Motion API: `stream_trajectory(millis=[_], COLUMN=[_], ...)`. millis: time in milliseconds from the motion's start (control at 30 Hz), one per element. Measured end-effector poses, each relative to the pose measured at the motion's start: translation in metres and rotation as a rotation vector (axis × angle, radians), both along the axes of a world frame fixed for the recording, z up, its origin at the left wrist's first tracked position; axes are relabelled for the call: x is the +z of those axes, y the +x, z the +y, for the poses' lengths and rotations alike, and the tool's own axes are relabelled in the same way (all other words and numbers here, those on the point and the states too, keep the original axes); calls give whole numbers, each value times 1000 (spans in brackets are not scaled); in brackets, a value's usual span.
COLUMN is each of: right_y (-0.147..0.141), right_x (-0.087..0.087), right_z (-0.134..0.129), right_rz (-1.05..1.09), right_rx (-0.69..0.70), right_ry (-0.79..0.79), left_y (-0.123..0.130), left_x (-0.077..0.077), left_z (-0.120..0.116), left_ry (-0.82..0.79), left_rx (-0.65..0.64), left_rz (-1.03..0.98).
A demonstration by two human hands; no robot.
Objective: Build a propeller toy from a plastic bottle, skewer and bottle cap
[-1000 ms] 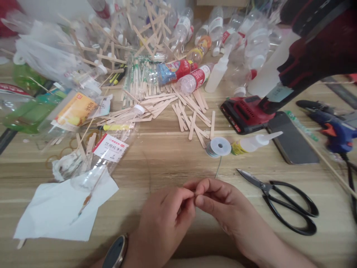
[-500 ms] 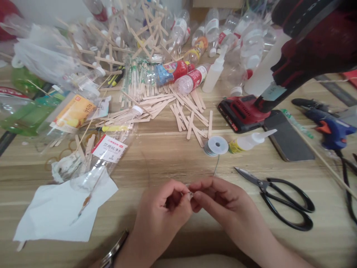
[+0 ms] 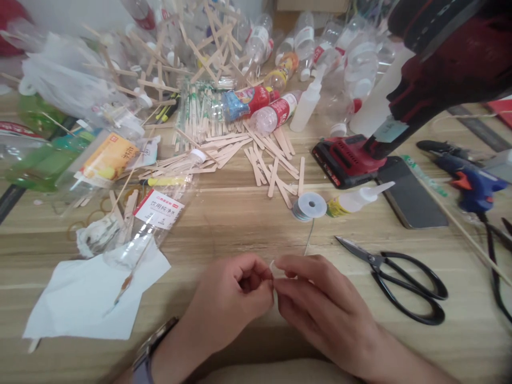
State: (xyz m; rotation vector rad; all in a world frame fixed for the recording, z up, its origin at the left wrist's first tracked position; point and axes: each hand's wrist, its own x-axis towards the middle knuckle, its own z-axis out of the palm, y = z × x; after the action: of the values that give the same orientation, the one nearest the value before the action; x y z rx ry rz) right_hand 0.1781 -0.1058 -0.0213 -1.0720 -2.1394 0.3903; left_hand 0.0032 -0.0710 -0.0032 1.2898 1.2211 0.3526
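Note:
My left hand (image 3: 236,301) and my right hand (image 3: 328,309) meet fingertip to fingertip near the table's front edge. Both are closed in a pinch around something small and pale, mostly hidden by the fingers. A thin thread (image 3: 309,237) runs from the spool (image 3: 310,207) down toward my right hand. Right of that hand, black-handled scissors (image 3: 374,260) lie with their handles apart. A white sheet (image 3: 88,298) with a thin brush-like stick (image 3: 127,282) over it is to the left of my left hand.
Wooden sticks (image 3: 273,177) are scattered beyond the spool. A clear bottle (image 3: 160,209) lies at left. At right are a red and black power tool (image 3: 348,154), a glue bottle (image 3: 356,200), a phone (image 3: 412,194) and a blue glue gun (image 3: 472,184). Many bottles fill the back.
The fingers of my right hand have shifted and stretched further over the pinch point, and that hand has turned slightly. The small pale thing shows differently between the fingertips.

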Motion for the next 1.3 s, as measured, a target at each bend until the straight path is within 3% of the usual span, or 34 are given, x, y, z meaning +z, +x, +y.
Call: stream_trajectory(millis=[100,233,400,467,533,667,767,967,1167,1233,1300], right_y=[2,0,-5,-5,-4,0,3,4,3,1,-2], right_x=[1,2,0,0,0,1,3,5,3,2,2], right_z=[2,5,5,5,4,3,3,7,8,7,6], right_rz=[-43,-25,119,164,147,50,-8,-95,-69,-5,91], right_rx=[87,39,-60,-76,-50,53,113,203,135,75,-2], right_ry=[16,31,-103,-139,-101,-8,38,101,95,47,-58], left_y=[-1,1,4,4,3,-2,-5,-6,-6,-4,-2], left_x=[1,1,-4,-5,-4,0,3,7,6,4,1], left_z=[0,-6,-14,-15,-14,-8,-4,0,-1,-5,-9], left_ry=[45,169,596,659,547,173,95,74,32,141,374], left_rx=[-33,-29,-7,1,-5,-41,-70,-96,-107,-88,-66], left_rz=[19,83,228,252,215,67,12,34,57,95,161])
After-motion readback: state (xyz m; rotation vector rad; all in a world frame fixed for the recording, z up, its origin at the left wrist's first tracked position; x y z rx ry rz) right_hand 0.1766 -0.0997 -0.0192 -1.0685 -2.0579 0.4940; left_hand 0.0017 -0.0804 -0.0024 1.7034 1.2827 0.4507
